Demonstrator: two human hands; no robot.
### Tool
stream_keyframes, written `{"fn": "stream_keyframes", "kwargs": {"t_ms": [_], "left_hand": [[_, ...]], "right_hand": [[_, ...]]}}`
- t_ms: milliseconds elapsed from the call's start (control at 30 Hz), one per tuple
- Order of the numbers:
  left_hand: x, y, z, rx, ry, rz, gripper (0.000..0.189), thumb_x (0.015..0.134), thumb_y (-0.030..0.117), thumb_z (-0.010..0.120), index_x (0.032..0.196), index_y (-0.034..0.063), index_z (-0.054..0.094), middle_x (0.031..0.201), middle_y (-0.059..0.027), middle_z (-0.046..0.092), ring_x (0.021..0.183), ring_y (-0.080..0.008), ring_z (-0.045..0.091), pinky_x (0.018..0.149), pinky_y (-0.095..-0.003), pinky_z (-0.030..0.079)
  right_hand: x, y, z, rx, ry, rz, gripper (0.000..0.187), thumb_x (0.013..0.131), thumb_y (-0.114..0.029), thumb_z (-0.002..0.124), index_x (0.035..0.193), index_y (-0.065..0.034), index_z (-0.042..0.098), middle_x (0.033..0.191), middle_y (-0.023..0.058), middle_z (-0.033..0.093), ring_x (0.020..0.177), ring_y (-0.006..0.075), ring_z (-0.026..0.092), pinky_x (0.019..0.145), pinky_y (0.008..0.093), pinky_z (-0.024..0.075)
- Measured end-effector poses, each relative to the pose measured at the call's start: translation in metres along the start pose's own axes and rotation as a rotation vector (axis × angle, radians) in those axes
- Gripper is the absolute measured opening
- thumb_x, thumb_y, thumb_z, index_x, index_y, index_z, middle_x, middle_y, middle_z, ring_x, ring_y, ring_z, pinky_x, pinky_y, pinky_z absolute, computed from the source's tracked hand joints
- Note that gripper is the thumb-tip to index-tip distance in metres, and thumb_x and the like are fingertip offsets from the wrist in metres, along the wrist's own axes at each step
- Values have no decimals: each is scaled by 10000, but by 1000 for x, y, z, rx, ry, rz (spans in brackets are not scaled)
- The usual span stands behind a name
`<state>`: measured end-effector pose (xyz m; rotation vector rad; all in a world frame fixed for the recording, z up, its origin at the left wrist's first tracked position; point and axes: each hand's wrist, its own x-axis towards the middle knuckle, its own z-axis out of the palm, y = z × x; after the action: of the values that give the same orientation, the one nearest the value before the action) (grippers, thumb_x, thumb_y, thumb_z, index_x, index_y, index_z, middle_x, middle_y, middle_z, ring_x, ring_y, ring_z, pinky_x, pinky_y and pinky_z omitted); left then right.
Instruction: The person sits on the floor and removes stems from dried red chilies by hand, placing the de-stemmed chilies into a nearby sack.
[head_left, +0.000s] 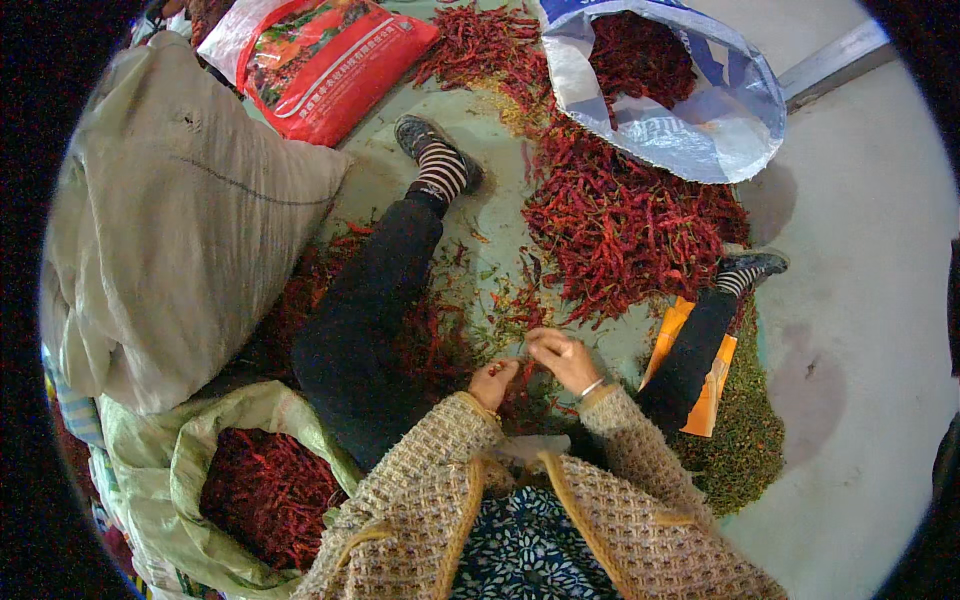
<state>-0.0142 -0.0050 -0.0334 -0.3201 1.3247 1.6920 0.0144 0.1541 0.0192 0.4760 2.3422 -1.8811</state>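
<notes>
My left hand (493, 384) is curled over small red dried chili pieces, their red showing between thumb and fingers. Close by on the right, my right hand (564, 361) has its thumb and fingertips drawn together; whether something thin is pinched there is too small to tell. Both hands are above the floor between my legs. Beneath and ahead of them lie loose chilies and green stems (517, 311). Beyond, a large heap of dried red chilies (622, 225) reaches toward my right foot (752, 262).
A white-and-blue woven sack (735, 142) of chilies opens toward me. A red printed bag (337, 82) and a bulging beige sack (187, 202) stand left. A pale green sack (142, 450) holds chilies. Orange card (705, 405) and a stem pile (742, 457) lie right.
</notes>
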Motion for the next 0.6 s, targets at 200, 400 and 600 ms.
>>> {"fn": "stream_keyframes", "kwargs": {"t_ms": [200, 400, 600], "left_hand": [[-19, 7, 11, -371, -300, -292, 108, 784, 134, 531, 766, 27, 526, 684, -68, 536, 602, -189, 549, 601, -363, 505], [-18, 0, 10, -45, -235, -122, 115, 784, 127, 527, 778, 12, 528, 667, -69, 522, 522, -151, 494, 462, -306, 449], [-16, -3, 9, -32, -60, -142, 133, 771, 147, 563, 784, 15, 546, 672, -76, 532, 529, -154, 481, 454, -312, 418]], "right_hand": [[-33, 6, 8, 507, -61, 359, 238, 792, -204, 547, 900, 7, 569, 846, 21, 566, 732, 92, 501, 667, 242, 412], [-35, 22, 14, 402, 94, 309, 257, 779, -251, 564, 860, -8, 591, 770, 38, 578, 681, 109, 517, 604, 279, 418], [-33, -37, 23, -236, 145, -285, 172, 756, -179, 571, 708, -14, 573, 619, 67, 513, 577, 160, 484, 562, 292, 392]]}}
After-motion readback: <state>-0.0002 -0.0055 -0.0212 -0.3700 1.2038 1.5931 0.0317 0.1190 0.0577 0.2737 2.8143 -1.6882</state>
